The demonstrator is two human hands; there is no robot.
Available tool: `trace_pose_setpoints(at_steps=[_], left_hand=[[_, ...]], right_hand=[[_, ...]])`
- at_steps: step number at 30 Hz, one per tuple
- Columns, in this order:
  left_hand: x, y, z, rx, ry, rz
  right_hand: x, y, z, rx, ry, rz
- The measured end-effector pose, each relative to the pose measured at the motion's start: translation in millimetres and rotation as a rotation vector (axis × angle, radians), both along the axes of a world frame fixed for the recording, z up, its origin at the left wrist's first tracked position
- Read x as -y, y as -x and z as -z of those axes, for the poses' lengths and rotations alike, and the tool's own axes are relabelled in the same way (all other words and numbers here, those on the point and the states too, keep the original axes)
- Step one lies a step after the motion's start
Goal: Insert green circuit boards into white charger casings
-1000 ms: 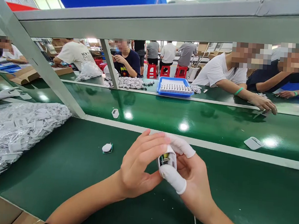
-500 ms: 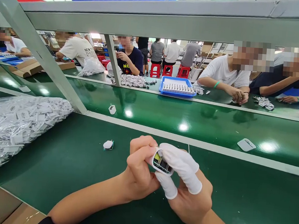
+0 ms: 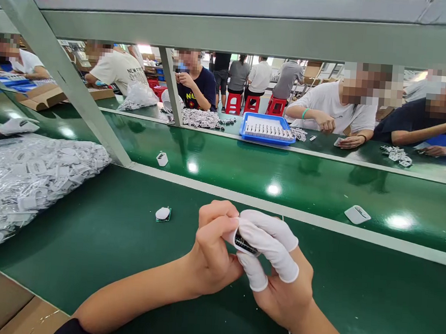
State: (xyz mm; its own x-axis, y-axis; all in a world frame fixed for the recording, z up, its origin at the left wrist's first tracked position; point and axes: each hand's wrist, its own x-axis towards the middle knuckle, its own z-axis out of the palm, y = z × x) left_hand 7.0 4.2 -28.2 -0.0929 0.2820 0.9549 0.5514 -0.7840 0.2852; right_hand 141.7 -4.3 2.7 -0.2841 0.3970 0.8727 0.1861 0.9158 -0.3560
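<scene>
Both hands meet over the green work surface around a small white plastic housing (image 3: pixel 231 234), its open end facing me with a dark circuit board inside. Bare fingers of my left hand (image 3: pixel 215 253) pinch the housing from the left. On the right, my right hand (image 3: pixel 281 262) wears white finger cots on its thumb and two fingers, which press on the housing and cover part of its opening. A small green circuit board (image 3: pixel 163 214) with a white round part on top lies to the left of my hands.
A clear bag of white plastic parts (image 3: pixel 34 184) lies at the left beside a slanted metal post (image 3: pixel 72 85). Beyond the pale rail, white housings (image 3: pixel 357 214) sit on the green belt (image 3: pixel 223 162). Co-workers sit across it near a blue tray (image 3: pixel 267 129).
My fingers have closed further over the housing's opening, and the yellow part inside no longer shows. The belt housings have shifted left. A co-worker's gloved hand has appeared at the far left.
</scene>
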Motion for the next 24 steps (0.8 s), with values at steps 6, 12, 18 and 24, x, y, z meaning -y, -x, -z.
trace_pose_setpoints(at_steps=[6, 12, 18, 24], left_hand=[[-1.5, 0.8, -4.9, 0.011, 0.025, 0.154], [-3.4, -11.9, -1.0, 0.189, -0.045, 0.146], [-8.5, -4.2, -1.4, 0.105, 0.053, 0.119], [-12.6, -1.6, -0.5, 0.088, 0.118, 0.147]], right_hand=[[-0.6, 4.1, 9.2, -0.144, 0.171, -0.034], [8.8, 9.4, 13.7, -0.034, -0.026, 0.215], [0.6, 17.8, 15.9, -0.209, 0.183, 0.066], [-9.8, 20.4, 16.0, -0.135, 0.043, 0.099]])
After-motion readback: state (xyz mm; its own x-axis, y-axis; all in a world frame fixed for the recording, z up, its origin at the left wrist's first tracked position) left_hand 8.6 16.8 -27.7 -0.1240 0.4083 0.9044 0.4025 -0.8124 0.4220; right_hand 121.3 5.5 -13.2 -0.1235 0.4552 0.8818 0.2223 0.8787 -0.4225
